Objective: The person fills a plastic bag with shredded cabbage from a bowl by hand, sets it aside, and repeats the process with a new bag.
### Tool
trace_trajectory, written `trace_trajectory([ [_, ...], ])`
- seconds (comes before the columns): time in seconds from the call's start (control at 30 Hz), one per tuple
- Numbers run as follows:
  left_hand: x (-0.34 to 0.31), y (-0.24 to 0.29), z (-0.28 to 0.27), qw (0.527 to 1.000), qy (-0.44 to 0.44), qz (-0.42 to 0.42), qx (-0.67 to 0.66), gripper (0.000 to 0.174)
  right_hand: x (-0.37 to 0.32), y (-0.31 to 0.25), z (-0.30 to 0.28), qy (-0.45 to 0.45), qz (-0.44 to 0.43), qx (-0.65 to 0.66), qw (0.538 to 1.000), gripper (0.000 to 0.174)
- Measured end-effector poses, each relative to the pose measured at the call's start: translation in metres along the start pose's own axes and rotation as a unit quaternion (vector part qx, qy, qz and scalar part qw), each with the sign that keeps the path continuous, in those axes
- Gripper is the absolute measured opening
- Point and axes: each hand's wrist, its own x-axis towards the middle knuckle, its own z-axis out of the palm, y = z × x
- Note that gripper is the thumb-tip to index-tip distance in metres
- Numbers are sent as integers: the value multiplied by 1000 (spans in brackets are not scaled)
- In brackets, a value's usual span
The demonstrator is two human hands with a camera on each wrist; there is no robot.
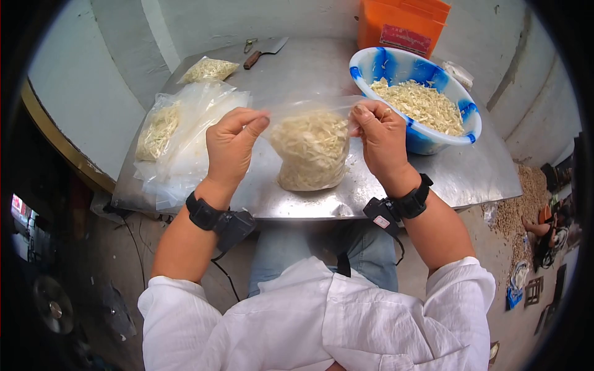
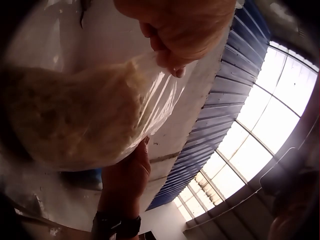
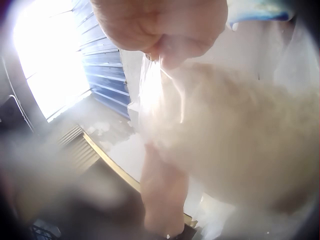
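A clear plastic bag [image 1: 311, 151] filled with pale shredded pieces is held upright over the metal table's front part. My left hand [image 1: 232, 145] pinches its top left corner between thumb and fingers, and my right hand [image 1: 382, 139] pinches the top right corner. The left wrist view shows the filled bag [image 2: 75, 117] below my left hand [image 2: 180, 30]. In the right wrist view my right hand [image 3: 165, 25] grips the film above the bag [image 3: 240, 135]. Whether the bag's base touches the table I cannot tell.
A blue and white basin [image 1: 422, 133] of shreds stands at the right, an orange container [image 1: 396, 28] behind it. Clear bags [image 1: 201, 133] and a filled bag [image 1: 159, 133] lie at the left, with another filled bag [image 1: 210, 70] behind. A cleaver [image 1: 265, 53] lies at the back.
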Motion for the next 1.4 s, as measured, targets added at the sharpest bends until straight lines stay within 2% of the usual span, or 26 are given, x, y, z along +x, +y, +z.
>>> trace_trajectory([
  [0.1, 0, 1, -5, 1000, -14, 14, -8, 12, -1, -2, -2, -10, -11, -1, 1000, 13],
  [0.2, 0, -5, -7, 998, -8, -27, -61, 14, -2, -1, -1, -19, -19, -5, 1000, 13],
  [0.27, 2, -10, -8, 979, -7, -119, -164, 18, -2, 0, -1, -23, -21, -8, 999, 13],
  [0.47, 4, -3, -11, 982, -28, -159, -98, 25, 2, 2, -3, -38, -29, -15, 999, 14],
  [0.6, 4, -4, -14, 980, -33, -157, -114, 25, 4, 2, -1, -49, -44, -11, 998, 13],
  [0.7, 6, 0, -14, 987, -48, -106, -109, 20, 7, 1, -2, -54, -48, -20, 997, 13],
  [0.77, 8, 4, -13, 996, -48, -60, -40, 15, 9, 2, -3, -55, -49, -28, 997, 13],
  [0.97, 6, 5, -11, 995, -45, -85, -7, 14, 11, 6, -6, -45, -52, -18, 997, 13],
  [1.07, 7, 6, -11, 996, -46, -71, 8, 13, 10, 2, -7, -45, -48, -31, 997, 13],
  [1.13, 6, 5, -8, 998, -34, -57, 11, 12, 12, -4, -10, -81, 18, -59, 995, 15],
  [1.17, 6, 5, -7, 999, -23, -43, 14, 12, 13, -9, -10, -81, 18, -60, 995, 15],
  [1.23, 6, 6, -8, 998, -31, -49, 11, 13, 16, -24, -6, -56, -28, -237, 969, 19],
  [1.27, 7, 6, -7, 998, -39, -55, 8, 14, 19, -33, -1, -57, -29, -241, 968, 19],
  [1.3, 7, 7, -6, 998, -37, -54, 4, 14, 23, -42, 8, -68, -176, -312, 931, 25],
  [1.33, 6, 9, -4, 996, -28, -81, -38, 16, 24, -51, 17, -77, -319, -374, 867, 32],
  [1.37, 6, 9, -3, 991, -20, -108, -80, 18, 25, -61, 25, -81, -319, -377, 866, 32],
  [1.4, 5, 7, -4, 991, -17, -108, -84, 18, 25, -70, 34, -133, -325, -449, 822, 37],
])
